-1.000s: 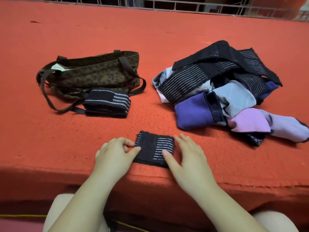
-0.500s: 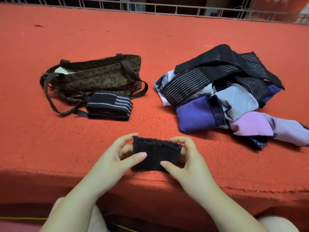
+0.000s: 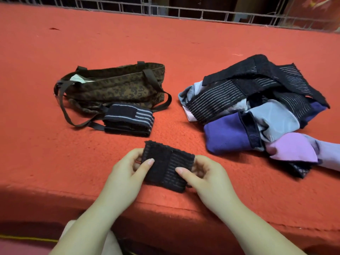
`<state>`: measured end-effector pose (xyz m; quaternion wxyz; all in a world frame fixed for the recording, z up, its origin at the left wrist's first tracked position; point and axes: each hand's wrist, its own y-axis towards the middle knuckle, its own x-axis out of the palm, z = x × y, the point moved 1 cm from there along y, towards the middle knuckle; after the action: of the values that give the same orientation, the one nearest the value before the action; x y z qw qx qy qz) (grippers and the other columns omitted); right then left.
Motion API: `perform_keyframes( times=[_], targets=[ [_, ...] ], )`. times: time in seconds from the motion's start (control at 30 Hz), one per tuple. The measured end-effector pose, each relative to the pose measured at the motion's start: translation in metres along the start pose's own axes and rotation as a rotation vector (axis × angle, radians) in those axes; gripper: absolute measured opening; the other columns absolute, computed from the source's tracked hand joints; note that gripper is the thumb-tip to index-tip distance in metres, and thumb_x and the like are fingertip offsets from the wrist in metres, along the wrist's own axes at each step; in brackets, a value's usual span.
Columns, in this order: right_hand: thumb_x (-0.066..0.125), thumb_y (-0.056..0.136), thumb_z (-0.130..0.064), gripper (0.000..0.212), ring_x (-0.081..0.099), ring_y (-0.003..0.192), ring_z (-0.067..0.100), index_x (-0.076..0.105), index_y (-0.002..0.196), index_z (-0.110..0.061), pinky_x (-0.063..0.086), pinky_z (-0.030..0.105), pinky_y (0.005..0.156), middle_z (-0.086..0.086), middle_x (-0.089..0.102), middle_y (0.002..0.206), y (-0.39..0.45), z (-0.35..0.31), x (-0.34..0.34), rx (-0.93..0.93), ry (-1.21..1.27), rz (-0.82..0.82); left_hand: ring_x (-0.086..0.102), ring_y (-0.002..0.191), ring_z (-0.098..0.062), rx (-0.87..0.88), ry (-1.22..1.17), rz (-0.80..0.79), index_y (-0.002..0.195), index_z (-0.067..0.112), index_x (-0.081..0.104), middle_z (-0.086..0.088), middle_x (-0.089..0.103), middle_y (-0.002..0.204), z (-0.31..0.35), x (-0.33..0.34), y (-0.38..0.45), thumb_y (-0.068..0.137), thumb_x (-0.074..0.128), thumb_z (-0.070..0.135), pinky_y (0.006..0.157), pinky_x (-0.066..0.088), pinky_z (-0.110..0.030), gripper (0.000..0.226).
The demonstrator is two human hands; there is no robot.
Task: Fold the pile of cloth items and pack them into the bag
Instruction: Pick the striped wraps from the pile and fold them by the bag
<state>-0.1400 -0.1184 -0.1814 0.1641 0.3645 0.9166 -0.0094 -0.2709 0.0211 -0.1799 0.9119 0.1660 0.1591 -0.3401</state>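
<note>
While a small folded black cloth was held just above the near edge of the red surface, it was gripped from both ends. The left hand was curled round its left end, thumb laid across the top and fingers tucked behind; the right hand was curled round its right end in the same way. The cloth's long axis ran from left to right between the two hands, tilted a little toward the viewer.

The bag lay further back and to the left, its mouth facing up and away, with a folded striped band resting against its near side. The unfolded pile lay to the right, well apart from the bag.

The fold on the held piece was judged to be nearly or fully made. The coming move was judged to turn on one relation: the bag stood ahead and to the left of the held cloth, so the left hand was nearer to it, and the piece would have to be carried forward and leftward, past the striped band, to reach the opening.
</note>
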Motion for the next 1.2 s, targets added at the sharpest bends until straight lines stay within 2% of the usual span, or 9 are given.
perform_keyframes(
  times=[0.1, 0.2, 0.47, 0.57, 0.67, 0.77, 0.9, 1.03, 1.2],
  targets=[
    [0.076, 0.078, -0.021, 0.013, 0.053, 0.056, -0.001, 0.064, 0.078, -0.024, 0.047, 0.020, 0.062, -0.015, 0.063, 0.063, 0.026, -0.006, 0.024, 0.002, -0.073, -0.021, 0.061, 0.072, 0.004, -0.043, 0.040, 0.107, 0.098, 0.030, 0.061, 0.010, 0.068, 0.084, -0.009, -0.018, 0.017, 0.090, 0.062, 0.012, 0.075, 0.046, -0.012, 0.020],
    [0.077, 0.077, -0.027, 0.015, 0.058, 0.061, 0.006, 0.064, 0.082, -0.021, 0.053, 0.032, 0.070, -0.007, 0.065, 0.069, 0.051, -0.013, 0.053, 0.007, -0.131, -0.021, 0.062, 0.074, -0.001, -0.105, 0.113, 0.183, 0.105, 0.024, 0.061, 0.010, 0.066, 0.087, -0.021, -0.040, 0.034, 0.089, 0.063, 0.014, 0.081, 0.048, -0.028, 0.020],
    [0.070, 0.080, -0.042, 0.021, 0.059, 0.076, 0.010, 0.057, 0.090, -0.029, 0.047, 0.030, 0.073, -0.013, 0.057, 0.069, 0.086, -0.020, 0.092, -0.008, -0.358, -0.028, 0.053, 0.079, -0.018, -0.154, 0.448, 0.213, 0.117, 0.017, 0.061, 0.004, 0.058, 0.084, -0.047, -0.064, 0.061, 0.089, 0.062, 0.020, 0.074, 0.036, -0.028, 0.028],
    [0.070, 0.080, -0.043, 0.028, 0.057, 0.078, 0.008, 0.056, 0.100, -0.032, 0.048, 0.032, 0.077, -0.013, 0.060, 0.081, 0.084, -0.015, 0.094, -0.053, -0.379, 0.016, 0.053, 0.077, -0.017, -0.143, 0.415, 0.275, 0.118, 0.018, 0.058, 0.005, 0.058, 0.083, -0.050, -0.062, 0.059, 0.088, 0.063, 0.020, 0.073, 0.035, -0.028, 0.030],
    [0.068, 0.075, -0.048, 0.051, 0.056, 0.097, 0.011, 0.054, 0.118, -0.026, 0.047, 0.032, 0.088, -0.010, 0.059, 0.106, 0.080, -0.011, 0.098, -0.229, -0.412, 0.054, 0.051, 0.076, -0.016, -0.164, 0.367, 0.349, 0.120, 0.016, 0.055, 0.006, 0.056, 0.081, -0.052, -0.063, 0.058, 0.088, 0.064, 0.018, 0.071, 0.031, -0.026, 0.033],
    [0.054, 0.069, -0.061, 0.056, 0.054, 0.111, 0.021, 0.064, 0.111, -0.025, 0.043, 0.036, 0.094, -0.003, 0.058, 0.119, 0.078, -0.008, 0.104, -0.371, -0.547, 0.005, 0.052, 0.079, -0.017, -0.177, 0.383, 0.352, 0.116, 0.015, 0.056, 0.009, 0.053, 0.079, -0.052, -0.063, 0.059, 0.088, 0.064, 0.018, 0.073, 0.034, -0.026, 0.030],
    [0.045, 0.070, -0.064, 0.057, 0.059, 0.110, 0.023, 0.073, 0.100, -0.023, 0.043, 0.039, 0.093, -0.001, 0.066, 0.116, 0.076, -0.008, 0.107, -0.381, -0.646, -0.021, 0.056, 0.097, -0.028, -0.060, 0.502, 0.363, 0.103, 0.015, 0.066, -0.002, 0.058, 0.099, -0.055, -0.064, 0.057, 0.084, 0.068, 0.017, 0.091, 0.044, -0.043, 0.019],
    [0.041, 0.075, -0.064, 0.058, 0.058, 0.109, 0.021, 0.072, 0.102, -0.023, 0.039, 0.037, 0.094, -0.002, 0.067, 0.115, 0.076, -0.013, 0.107, -0.348, -0.673, -0.046, 0.052, 0.097, -0.031, -0.083, 0.658, 0.380, 0.097, 0.021, 0.073, -0.003, 0.065, 0.100, -0.055, -0.060, 0.055, 0.089, 0.063, 0.024, 0.087, 0.040, -0.040, 0.014],
    [0.054, 0.089, -0.052, 0.048, 0.040, 0.131, 0.018, 0.058, 0.128, -0.025, 0.023, 0.032, 0.108, -0.002, 0.046, 0.144, 0.076, -0.019, 0.099, -0.298, -0.711, -0.214, 0.048, 0.105, -0.029, -0.188, 0.654, 0.360, 0.100, 0.026, 0.072, -0.002, 0.062, 0.106, -0.052, -0.063, 0.056, 0.091, 0.060, 0.031, 0.091, 0.036, -0.039, 0.017]
  ],
)
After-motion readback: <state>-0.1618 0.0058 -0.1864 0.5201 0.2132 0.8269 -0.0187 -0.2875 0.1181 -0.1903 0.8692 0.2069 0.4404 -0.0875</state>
